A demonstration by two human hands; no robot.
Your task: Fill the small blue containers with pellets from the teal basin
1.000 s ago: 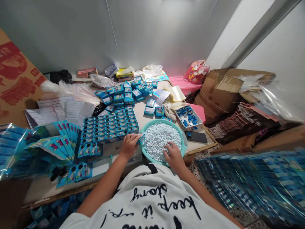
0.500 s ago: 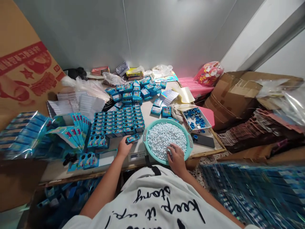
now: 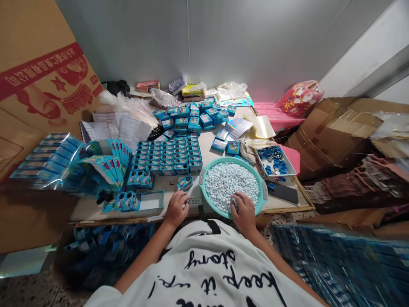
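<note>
My left hand (image 3: 176, 207) rests on the table's front edge with its fingers curled, just below a small blue box (image 3: 185, 182) that lies loose on the table. I cannot see anything in that hand. My right hand (image 3: 244, 212) reaches into a teal basin (image 3: 263, 188) heaped with small pale blue-white beads (image 3: 230, 183), fingers bent down among the beads at the near rim. Rows of identical small blue boxes (image 3: 168, 153) stand in a block behind the loose one.
Flat blue cartons (image 3: 108, 164) and wrapped packs (image 3: 47, 160) lie at the left. A tray of blue caps (image 3: 275, 160) and a dark phone (image 3: 283, 192) sit right of the basin. Cardboard boxes (image 3: 332, 136) stand at right, a large carton (image 3: 38, 85) at left.
My left hand carried a small blue box from the basin's rim to the table, let it go and drew back toward me. The right hand stayed in the beads. The view swung left.
</note>
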